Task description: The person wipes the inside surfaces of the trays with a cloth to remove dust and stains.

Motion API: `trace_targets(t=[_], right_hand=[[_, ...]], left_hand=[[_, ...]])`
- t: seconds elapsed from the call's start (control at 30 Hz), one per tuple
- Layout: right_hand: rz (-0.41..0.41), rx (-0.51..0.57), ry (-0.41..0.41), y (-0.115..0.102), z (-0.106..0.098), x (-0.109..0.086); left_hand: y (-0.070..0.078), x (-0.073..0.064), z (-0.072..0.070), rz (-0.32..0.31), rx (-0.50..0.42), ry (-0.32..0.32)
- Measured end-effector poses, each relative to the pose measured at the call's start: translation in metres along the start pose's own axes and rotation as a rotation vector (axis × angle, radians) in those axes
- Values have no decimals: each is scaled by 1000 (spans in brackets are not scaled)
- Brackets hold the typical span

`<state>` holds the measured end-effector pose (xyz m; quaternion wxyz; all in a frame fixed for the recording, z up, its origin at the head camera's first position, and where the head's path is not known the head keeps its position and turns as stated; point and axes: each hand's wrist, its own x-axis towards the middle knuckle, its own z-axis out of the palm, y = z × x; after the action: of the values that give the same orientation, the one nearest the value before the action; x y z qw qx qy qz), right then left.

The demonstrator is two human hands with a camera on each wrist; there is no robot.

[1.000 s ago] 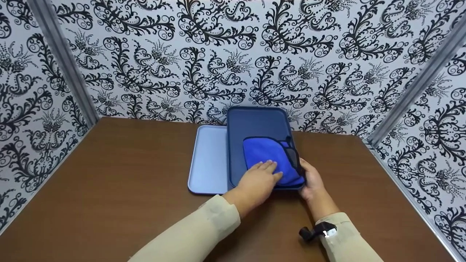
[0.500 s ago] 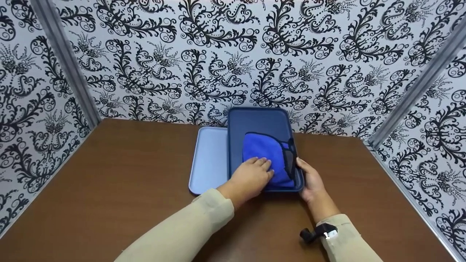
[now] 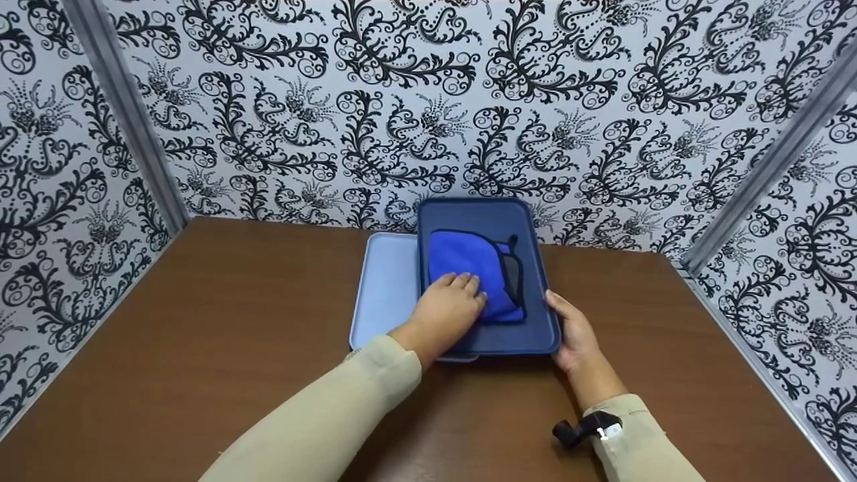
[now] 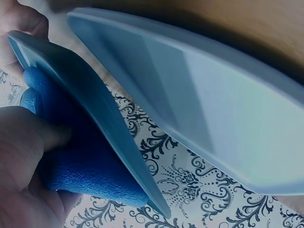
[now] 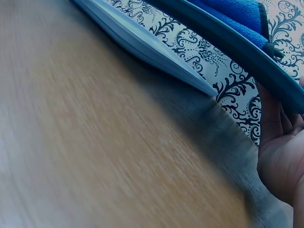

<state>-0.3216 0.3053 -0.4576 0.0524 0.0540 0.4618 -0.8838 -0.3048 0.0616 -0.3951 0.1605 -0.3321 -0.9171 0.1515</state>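
A dark blue rectangular tray (image 3: 472, 213) is raised off the table, overlapping a light blue tray (image 3: 387, 288) below it in the head view. My right hand (image 3: 574, 335) grips the dark tray by its right edge, thumb at the rim; the right wrist view shows fingers underneath it. A bright blue cloth (image 3: 469, 254) with black edging and a grey patch lies folded on the dark tray's inner face. My left hand (image 3: 448, 309) presses the cloth against the tray, fingers spread over it. The left wrist view shows the thumb against the cloth (image 4: 95, 171).
The light tray (image 4: 232, 118) lies on the brown wooden table (image 3: 254, 301), its right part hidden under the dark tray. A patterned wall (image 3: 428, 120) stands right behind. Metal posts (image 3: 127, 120) mark the corners. A black wrist camera (image 3: 582, 428) is on the right sleeve.
My left hand has slid the cloth leftward and up over the dark tray, away from its lower right corner. My right hand keeps its hold on the tray's edge.
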Motion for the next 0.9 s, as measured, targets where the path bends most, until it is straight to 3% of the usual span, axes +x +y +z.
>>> trace_targets(t=[0.63,0.9], right_hand=[[-7,-81,25,3,0,-1],[4,-98,9,3,0,-1]], left_hand=[[-28,0,8,-144,-90,40],[-36,-5,15,-236,-109,84]])
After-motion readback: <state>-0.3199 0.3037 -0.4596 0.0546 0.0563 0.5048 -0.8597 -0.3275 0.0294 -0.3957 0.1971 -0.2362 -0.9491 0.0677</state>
